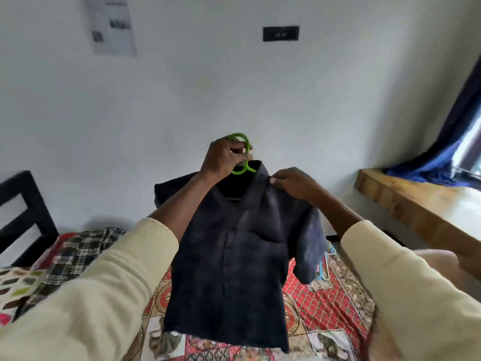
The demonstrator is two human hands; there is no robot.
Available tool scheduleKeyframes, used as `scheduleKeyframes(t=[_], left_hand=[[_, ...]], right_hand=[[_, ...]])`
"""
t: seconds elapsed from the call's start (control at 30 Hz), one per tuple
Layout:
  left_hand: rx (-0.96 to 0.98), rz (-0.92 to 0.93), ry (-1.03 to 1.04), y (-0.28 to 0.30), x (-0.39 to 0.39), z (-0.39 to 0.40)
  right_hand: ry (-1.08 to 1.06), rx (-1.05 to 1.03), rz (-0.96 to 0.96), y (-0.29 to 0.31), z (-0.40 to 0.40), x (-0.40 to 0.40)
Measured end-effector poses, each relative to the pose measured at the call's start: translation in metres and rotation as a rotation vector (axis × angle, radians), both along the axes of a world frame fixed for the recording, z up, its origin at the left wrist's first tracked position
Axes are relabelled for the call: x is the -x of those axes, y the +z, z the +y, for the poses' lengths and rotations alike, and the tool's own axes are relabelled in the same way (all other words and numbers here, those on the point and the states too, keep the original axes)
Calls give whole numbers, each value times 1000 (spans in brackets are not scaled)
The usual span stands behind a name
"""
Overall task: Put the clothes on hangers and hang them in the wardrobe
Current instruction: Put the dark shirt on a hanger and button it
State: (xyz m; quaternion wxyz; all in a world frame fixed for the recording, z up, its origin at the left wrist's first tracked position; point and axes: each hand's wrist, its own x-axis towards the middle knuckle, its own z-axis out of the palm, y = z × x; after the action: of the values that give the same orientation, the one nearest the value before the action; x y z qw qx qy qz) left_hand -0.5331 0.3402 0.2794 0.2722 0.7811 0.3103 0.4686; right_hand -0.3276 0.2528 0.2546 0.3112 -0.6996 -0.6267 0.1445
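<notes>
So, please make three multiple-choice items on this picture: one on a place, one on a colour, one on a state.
1. Where does the checked garment lie?
A. on the bed
B. on the wooden ledge
C. on the chair

2. What colour is the hanger?
A. blue
B. green
C. white

3. What is the right hand doing?
A. hanging open
B. gripping the hanger's hook
C. pinching the dark shirt at the collar

Key: 1 A, it lies on the patterned bedcover at the left. 2 B, the hook in the left hand is bright green. 3 C, its fingertips hold the collar edge.
</notes>
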Motion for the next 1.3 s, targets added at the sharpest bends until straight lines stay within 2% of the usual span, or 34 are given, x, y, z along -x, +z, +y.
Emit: scheduleKeyframes(t=[0.1,0.2,0.23,0.33,0.37,0.43,0.5,0.53,0.6,0.67,0.97,1.07,1.2,1.3], left_hand=[[-42,-1,-94,48,-13,-42],[-73,67,-185,76,-22,-72],[-88,81,-192,81,-25,-78],[-89,57,-205,91,-29,-91],[-72,41,-221,93,-31,-94],[-27,17,-300,95,-32,-103],[-26,15,-389,95,-32,-113],[-34,18,-427,95,-33,-119],[-5,-15,-518,93,-37,-136],[38,-69,-608,92,-46,-154],[193,-85,-865,71,-105,-234],[86,-26,-823,44,-142,-264],[-196,313,-874,19,-220,-337],[-260,314,-911,19,-266,-413]], right_hand=[[-8,-83,95,49,-44,5],[-147,-233,126,73,-80,15],[-201,-326,42,74,-89,17],[-194,-534,-475,61,-131,27],[-193,-570,-509,57,-143,26],[-273,-520,-301,63,-171,25],[-281,-270,-83,75,-189,13],[-268,-140,-86,81,-199,7],[-292,-45,-171,87,-219,0],[-364,-56,-308,82,-242,4],[-842,-157,-481,56,-394,7],[-998,-168,-489,55,-462,-2],[-1185,-119,-500,54,-558,-7],[-1292,-60,-454,57,-626,-12]])
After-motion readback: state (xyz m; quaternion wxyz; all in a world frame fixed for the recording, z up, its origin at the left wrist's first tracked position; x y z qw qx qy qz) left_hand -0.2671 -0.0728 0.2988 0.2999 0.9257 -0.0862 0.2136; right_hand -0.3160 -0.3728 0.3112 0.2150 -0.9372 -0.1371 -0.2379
